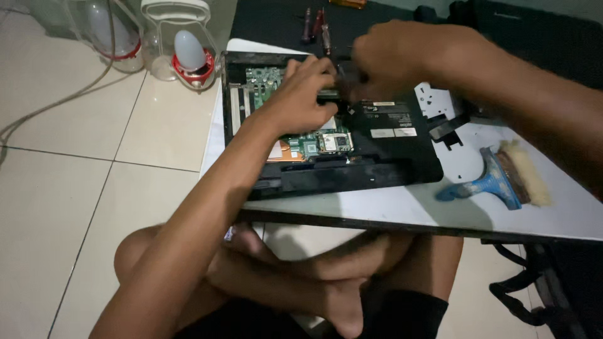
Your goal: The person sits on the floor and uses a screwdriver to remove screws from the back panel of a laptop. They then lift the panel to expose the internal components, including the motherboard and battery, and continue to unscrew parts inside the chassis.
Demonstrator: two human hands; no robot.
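— Two hands over the opened laptop, yes? Tell me where each one sits.

— Both are on it; I have the left hand (300, 94) laid across the laptop base (383, 157), palm down over the green circuit board (314, 145), its fingers curled towards a small dark part near the middle of the chassis; the right hand (377, 59) comes in from the far side and meets it there, fingers bunched over the same spot; that hand is blurred, so I cannot tell whether it is pinching anything or only pressing; the left looks curled but I cannot tell if it grips.

— And the laptop itself, where does it lie?

— Flat on the white counter (402, 210), bottom cover off, towards the counter's left end and close to its near edge; copper-coloured plating shows just beside the board.

— Anything round about?

— Several things; a blue-handled brush (496, 179) with pale bristles lies on the counter to the right of the laptop, apart from it; a white bracket piece (436, 100) sits just beyond the laptop's right corner; screwdrivers with red handles (317, 25) rest on a dark mat behind the laptop; on the tiled floor to the left stand two clear-cased lamps (185, 53) with red collars; my crossed legs are below the counter's edge.
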